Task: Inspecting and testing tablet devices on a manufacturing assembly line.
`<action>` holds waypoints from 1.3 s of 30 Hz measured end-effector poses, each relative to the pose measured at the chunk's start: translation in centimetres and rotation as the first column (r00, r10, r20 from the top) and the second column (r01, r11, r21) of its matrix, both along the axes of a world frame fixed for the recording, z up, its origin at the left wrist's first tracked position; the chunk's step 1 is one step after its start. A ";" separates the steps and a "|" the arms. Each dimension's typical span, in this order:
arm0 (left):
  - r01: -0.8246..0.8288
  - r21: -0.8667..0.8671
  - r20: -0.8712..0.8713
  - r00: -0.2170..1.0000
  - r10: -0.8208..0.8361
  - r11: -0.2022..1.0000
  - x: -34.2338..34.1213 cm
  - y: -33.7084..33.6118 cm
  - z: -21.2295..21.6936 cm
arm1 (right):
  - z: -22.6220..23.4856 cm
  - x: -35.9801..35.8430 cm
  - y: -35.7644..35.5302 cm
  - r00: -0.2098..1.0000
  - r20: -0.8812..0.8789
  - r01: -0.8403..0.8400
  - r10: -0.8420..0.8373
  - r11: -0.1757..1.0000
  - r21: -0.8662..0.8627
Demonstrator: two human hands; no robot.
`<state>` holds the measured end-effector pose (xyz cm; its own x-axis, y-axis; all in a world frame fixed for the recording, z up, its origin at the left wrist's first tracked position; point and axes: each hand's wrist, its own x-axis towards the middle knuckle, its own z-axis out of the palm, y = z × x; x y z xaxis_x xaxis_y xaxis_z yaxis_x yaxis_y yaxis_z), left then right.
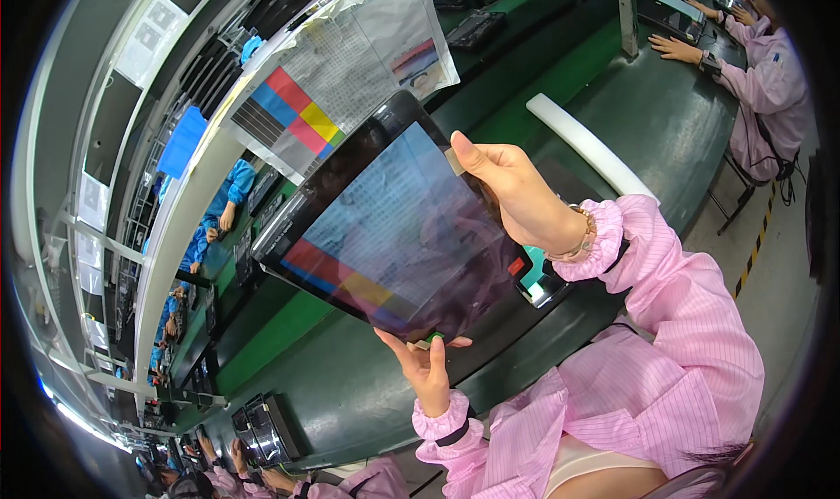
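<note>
Both my hands hold up a black flat display unit [394, 228], tilted above the bench. Its glossy screen reflects colour blocks and the pink of my sleeves. My right hand [525, 193] grips the right edge, with the thumb near the front and a small beige piece at a fingertip. Around the lower edge, my left hand [427, 372] is closed, with small beige and green pieces near its fingertips. The unit hides some fingers of both hands. Beneath its right corner, partly covered, lies a small device with a lit greenish screen [544, 287].
A printed sheet with colour blocks [359, 70] hangs just beyond the display. A white foam strip [591, 144] lies on the green bench [350, 420]. Co-workers in pink [770, 83] and blue [229, 193] sit along the line. A blue bin [182, 142] hangs at left.
</note>
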<state>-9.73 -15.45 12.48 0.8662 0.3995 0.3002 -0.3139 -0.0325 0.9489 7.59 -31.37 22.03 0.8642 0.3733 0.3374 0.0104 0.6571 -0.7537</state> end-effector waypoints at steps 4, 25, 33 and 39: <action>0.000 -0.003 0.001 1.000 0.000 1.000 0.0 0.0 0.1 | -0.1 0.0 0.1 1.000 -0.014 -0.001 0.001 1.000 0.007; -0.028 0.012 0.024 0.999 0.028 1.000 0.0 0.2 -0.3 | -0.3 0.0 -0.2 0.999 -0.022 -0.032 0.033 0.999 0.031; -0.009 0.014 0.051 0.999 0.008 1.000 0.1 0.3 -0.4 | -0.3 -0.1 0.0 0.999 -0.041 0.001 0.000 1.000 0.028; -0.047 0.014 0.033 0.998 0.046 0.999 0.0 -0.1 0.0 | -0.5 0.0 0.2 0.999 -0.046 -0.017 0.018 1.000 0.016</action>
